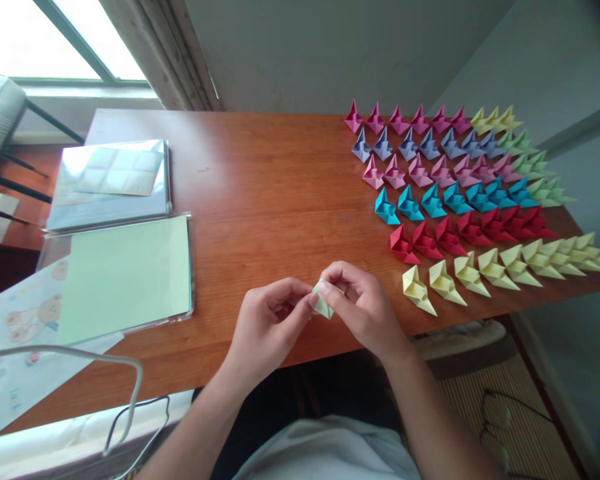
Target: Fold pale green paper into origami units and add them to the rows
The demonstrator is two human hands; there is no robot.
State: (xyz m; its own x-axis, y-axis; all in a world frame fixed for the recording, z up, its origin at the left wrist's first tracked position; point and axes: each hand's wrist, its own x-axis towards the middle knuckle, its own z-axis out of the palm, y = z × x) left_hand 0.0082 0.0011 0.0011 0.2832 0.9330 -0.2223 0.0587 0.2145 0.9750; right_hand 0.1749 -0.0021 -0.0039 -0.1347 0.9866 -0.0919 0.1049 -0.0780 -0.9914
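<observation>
A small pale green folded paper (323, 307) is pinched between both hands near the table's front edge. My left hand (273, 320) grips its left side between thumb and forefinger. On the paper's upper right, my right hand (363, 303) presses with the thumb, its fingers curled behind; part of the paper is hidden there. Off to the right stand rows of folded paper boats, the closest being a pale yellow paper boat (417, 291) at the left end of the front row.
Red (404, 245), blue (387, 207), pink and purple paper boats fill rows at the table's right. At left lie a stack of light green paper sheets (130, 280), a plastic-sleeved pack (110, 200) and a printed sheet (35, 327). A white cable (139, 380) loops at the lower left.
</observation>
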